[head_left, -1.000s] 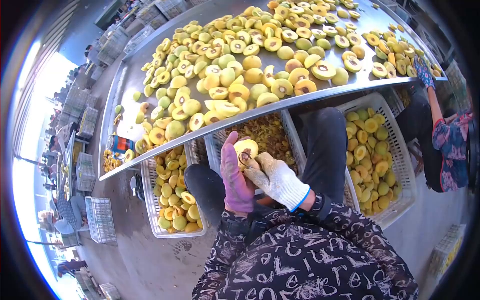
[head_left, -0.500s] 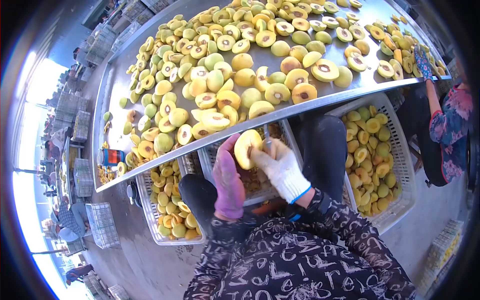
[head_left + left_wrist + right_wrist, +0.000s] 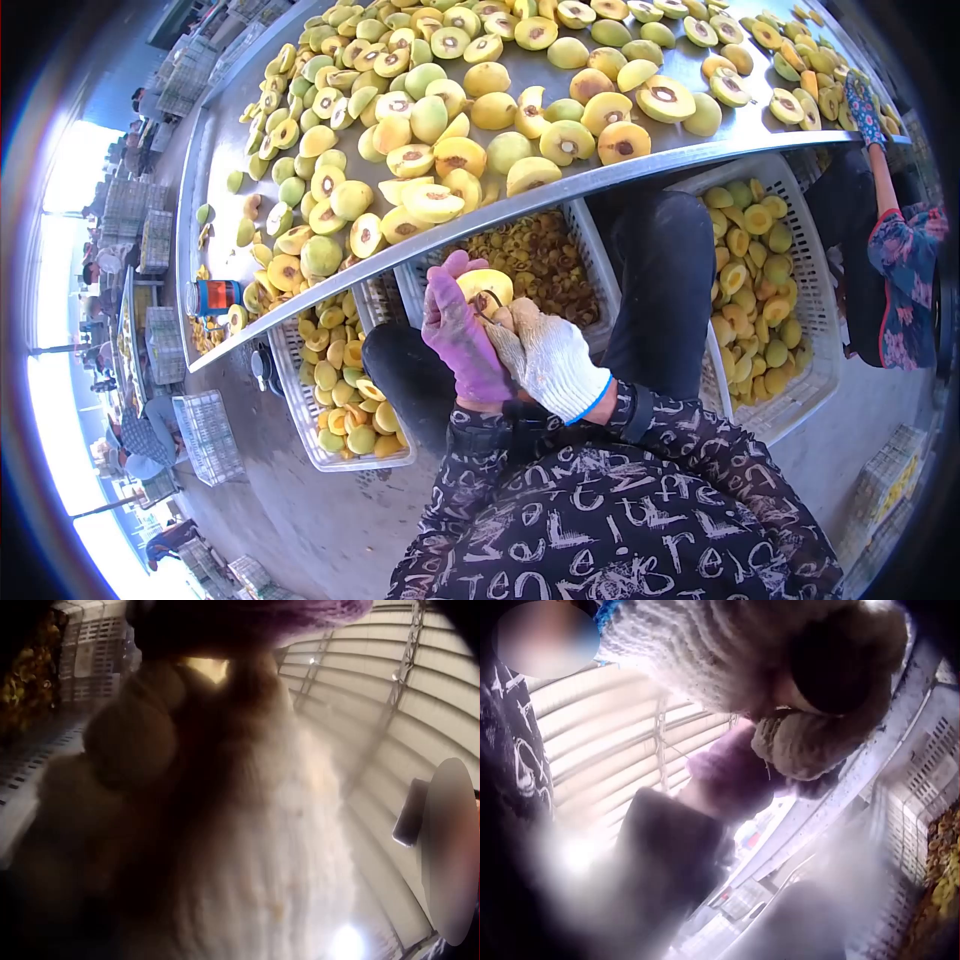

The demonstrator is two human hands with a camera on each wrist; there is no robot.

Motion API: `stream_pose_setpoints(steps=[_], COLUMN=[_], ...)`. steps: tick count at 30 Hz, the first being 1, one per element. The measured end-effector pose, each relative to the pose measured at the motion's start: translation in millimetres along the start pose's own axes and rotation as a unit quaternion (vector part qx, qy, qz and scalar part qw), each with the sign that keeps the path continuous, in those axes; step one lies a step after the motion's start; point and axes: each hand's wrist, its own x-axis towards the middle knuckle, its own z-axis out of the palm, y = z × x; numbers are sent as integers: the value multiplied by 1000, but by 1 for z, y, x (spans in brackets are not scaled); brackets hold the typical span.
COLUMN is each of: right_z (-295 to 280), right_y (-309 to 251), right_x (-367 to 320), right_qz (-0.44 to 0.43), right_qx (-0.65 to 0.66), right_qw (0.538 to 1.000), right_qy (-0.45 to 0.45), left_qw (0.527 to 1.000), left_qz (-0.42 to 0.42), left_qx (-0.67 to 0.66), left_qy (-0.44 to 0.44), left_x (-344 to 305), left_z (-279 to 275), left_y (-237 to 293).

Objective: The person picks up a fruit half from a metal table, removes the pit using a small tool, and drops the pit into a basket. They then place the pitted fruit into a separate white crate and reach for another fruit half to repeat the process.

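My left hand (image 3: pixel 465 340), in a purple glove, holds a yellow peach half (image 3: pixel 487 284) with its cut face up and toward the right hand. In a white knit glove, my right hand (image 3: pixel 555 362) grips a small pitting tool, whose thin dark curved blade (image 3: pixel 494 300) lies at the pit hollow. The right fingertips are right at the fruit's edge. In the right wrist view a dark round handle end (image 3: pixel 829 671) shows inside the white-gloved fist. The left wrist view is mostly filled by the blurred white glove (image 3: pixel 262 825), with a sliver of yellow fruit (image 3: pixel 210 669) above it.
A metal table (image 3: pixel 400 268) heaped with peach halves stands ahead. Below its edge is a crate (image 3: pixel 592 255) of brown-yellow scraps, flanked by a left crate (image 3: pixel 312 440) and a right crate (image 3: pixel 815 290) of peach halves. Another person's gloved hand (image 3: pixel 862 108) is at far right.
Half a second ago the tool pointed up beside the peach half; now its blade is at the pit hollow. The left hand has turned, tilting the fruit, and its fingers have curled more.
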Motion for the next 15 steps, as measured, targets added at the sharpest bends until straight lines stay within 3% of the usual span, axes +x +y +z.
stream_pose_setpoints(steps=[3, 6, 8, 9, 10, 11, 12, 13, 15], right_z=[2, 7, 18, 10, -5, -17, -20, -24, -29], right_y=[-4, 9, 23, 15, 1, -10, -14, -14, -9], right_x=[-2, 4, 7, 5, 3, 2, 4, 8, 12], right_qz=[28, 5, -77, -80, 21, 121, 170, 165, 183], right_qx=[42, 47, 179, 180, 296, 400, 430, 426, 380], right_qw=[998, 998, 979, 979, 945, 884, 857, 859, 833], right_qy=[26, -35, -60, -61, -136, -210, -228, -233, -359], left_qw=[1000, 999, 996, 996, 997, 990, 992, 992, 994], left_qz=[4, 18, 16, 19, -25, -68, -62, -56, 95], left_qx=[-3, 27, 70, 70, -1, -73, -85, -90, 31], left_qy=[2, -11, -48, -46, -71, -94, -72, -70, -38], left_x=[1, 4, 5, 6, 6, 5, -2, -2, -2], left_z=[-4, -14, -24, -27, -28, -28, -24, -24, -33], left_y=[-1, -6, -5, -2, 2, 6, 12, 7, -6])
